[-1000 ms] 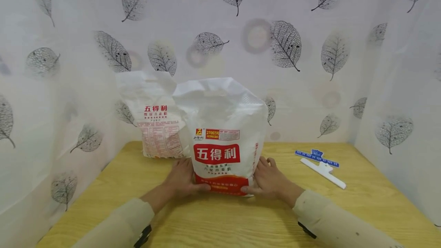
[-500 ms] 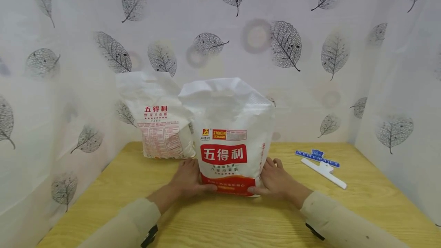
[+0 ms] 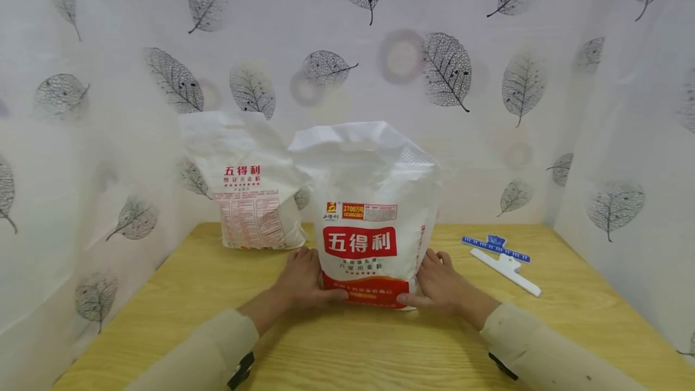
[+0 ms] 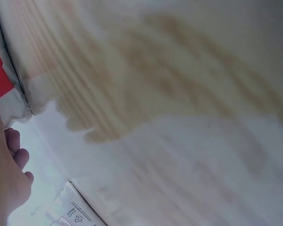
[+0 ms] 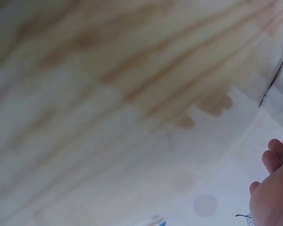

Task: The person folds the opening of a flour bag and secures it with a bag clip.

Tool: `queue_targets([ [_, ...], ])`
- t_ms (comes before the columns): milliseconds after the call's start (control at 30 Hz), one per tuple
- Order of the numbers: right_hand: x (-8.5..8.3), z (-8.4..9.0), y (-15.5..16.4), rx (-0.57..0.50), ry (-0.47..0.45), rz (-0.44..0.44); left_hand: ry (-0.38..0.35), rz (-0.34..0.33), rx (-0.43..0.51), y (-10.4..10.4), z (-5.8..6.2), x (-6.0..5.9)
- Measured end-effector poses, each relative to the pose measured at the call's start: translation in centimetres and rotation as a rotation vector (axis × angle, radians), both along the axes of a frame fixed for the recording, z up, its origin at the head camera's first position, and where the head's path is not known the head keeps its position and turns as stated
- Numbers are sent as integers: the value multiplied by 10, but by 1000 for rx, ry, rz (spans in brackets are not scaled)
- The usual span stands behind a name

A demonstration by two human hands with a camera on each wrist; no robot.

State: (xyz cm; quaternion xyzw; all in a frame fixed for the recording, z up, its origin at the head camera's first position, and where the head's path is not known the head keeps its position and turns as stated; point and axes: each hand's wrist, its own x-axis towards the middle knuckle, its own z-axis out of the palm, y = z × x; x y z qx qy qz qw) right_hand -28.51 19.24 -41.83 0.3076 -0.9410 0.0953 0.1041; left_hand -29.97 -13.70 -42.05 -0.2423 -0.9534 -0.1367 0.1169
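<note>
A white flour bag (image 3: 374,192) with red panels and lettering stands upright on the table in the head view. My left hand (image 3: 300,279) grips its lower left side, thumb across the front and fingers round the side. On the lower right side my right hand (image 3: 445,282) holds it the same way, thumb over the red band. Hidden behind the bag's edges are some fingertips. The left wrist view shows the left hand (image 4: 12,174) at far left beside the bag's red corner (image 4: 1,75); the right wrist view has the right hand (image 5: 273,183) at its right edge.
Behind and left stands a second white flour bag (image 3: 250,198) with red print. To the right on the wooden table (image 3: 336,355) lie a blue sealing clip (image 3: 495,248) and a white sealing clip (image 3: 506,271). A leaf-patterned curtain (image 3: 380,89) surrounds the table.
Both hands have shifted the front flour bag to the right along the table, uncovering more of the rear bag's right side. The rear bag and the clips stay in place.
</note>
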Motion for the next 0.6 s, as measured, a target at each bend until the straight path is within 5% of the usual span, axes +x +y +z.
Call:
queue_targets([
  [600,4,-2,18,34,44,-71,59,4,-67,18,-1,4],
])
